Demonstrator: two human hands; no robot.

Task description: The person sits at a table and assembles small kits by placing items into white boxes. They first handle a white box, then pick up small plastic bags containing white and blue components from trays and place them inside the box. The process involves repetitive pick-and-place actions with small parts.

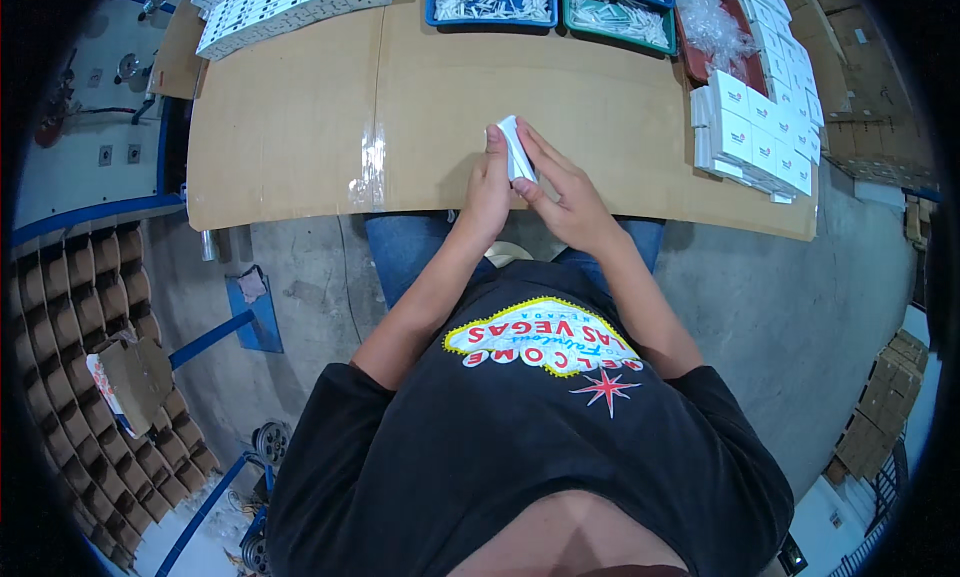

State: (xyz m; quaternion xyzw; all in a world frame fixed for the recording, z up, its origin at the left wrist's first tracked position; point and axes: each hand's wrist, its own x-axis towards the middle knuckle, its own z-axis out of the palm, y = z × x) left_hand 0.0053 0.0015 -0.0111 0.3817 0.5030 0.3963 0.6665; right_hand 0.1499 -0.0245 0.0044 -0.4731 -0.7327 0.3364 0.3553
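A small white box (516, 151) is held between my two hands, just above the cardboard-covered table near its front edge. My left hand (487, 182) grips the box's left side, thumb up near its far end. Against its right side press the fingers of my right hand (567, 192), with the thumb at the near end. The box stands tilted, so its broad faces are mostly hidden by my palms.
Blue trays (490, 21) and green trays (618, 39) of small white pieces stand at the far edge. A red tray (752, 72) holds clear plastic bags. Stacked white boxes (752, 137) sit far right, more white boxes (290, 12) far left. Cardboard (290, 127) covers the table.
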